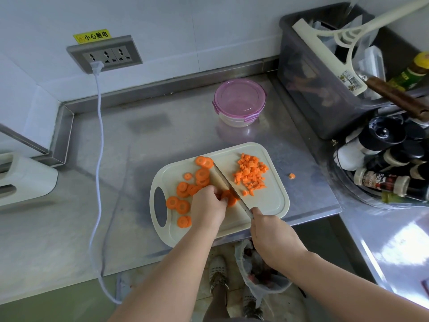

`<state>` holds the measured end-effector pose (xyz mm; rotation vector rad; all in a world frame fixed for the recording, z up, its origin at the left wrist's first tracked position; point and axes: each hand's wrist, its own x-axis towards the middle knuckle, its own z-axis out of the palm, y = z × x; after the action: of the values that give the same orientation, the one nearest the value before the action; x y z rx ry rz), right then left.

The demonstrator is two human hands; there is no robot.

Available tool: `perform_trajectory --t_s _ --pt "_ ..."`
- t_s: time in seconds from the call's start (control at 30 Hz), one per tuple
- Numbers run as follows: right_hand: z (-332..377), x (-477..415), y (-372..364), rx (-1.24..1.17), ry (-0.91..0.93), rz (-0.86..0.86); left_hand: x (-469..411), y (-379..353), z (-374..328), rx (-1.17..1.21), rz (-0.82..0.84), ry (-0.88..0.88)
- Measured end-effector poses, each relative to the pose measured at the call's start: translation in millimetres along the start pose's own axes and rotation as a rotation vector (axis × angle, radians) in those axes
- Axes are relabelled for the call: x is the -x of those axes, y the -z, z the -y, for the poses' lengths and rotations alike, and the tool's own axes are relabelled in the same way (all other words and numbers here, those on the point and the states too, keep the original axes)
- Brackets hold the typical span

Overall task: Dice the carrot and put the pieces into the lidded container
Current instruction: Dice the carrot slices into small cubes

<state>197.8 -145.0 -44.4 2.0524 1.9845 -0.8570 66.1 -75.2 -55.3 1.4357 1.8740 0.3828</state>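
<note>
A cream cutting board (269, 201) lies on the steel counter. Several round carrot slices (185, 189) are spread over its left half. A pile of diced carrot (250, 174) sits on its right half. My left hand (209, 205) holds down a small stack of carrot slices (229, 198) with curled fingers at the board's middle. My right hand (269, 231) grips the handle of a knife (222, 176), whose blade runs diagonally up-left and rests against that stack. The round container with a pink lid (239, 101) stands closed behind the board.
One carrot piece (291, 175) lies on the counter right of the board. A dark bin (325, 73) with a squeegee stands at the back right, a rack of spice bottles (383, 168) at the right. A white cord (98, 159) hangs from the wall socket.
</note>
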Motion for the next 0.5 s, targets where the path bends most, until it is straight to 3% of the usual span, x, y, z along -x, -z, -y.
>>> perform_trajectory --t_s 0.3,0.5 --pt "-0.1 -2.0 -0.5 -0.038 -0.042 0.049 0.1 0.6 0.0 -0.019 0.006 -0.011" --pt "-4.8 9.2 5.5 -0.155 -0.019 -0.083 4.5 1.0 -0.1 0.025 -0.009 -0.022"
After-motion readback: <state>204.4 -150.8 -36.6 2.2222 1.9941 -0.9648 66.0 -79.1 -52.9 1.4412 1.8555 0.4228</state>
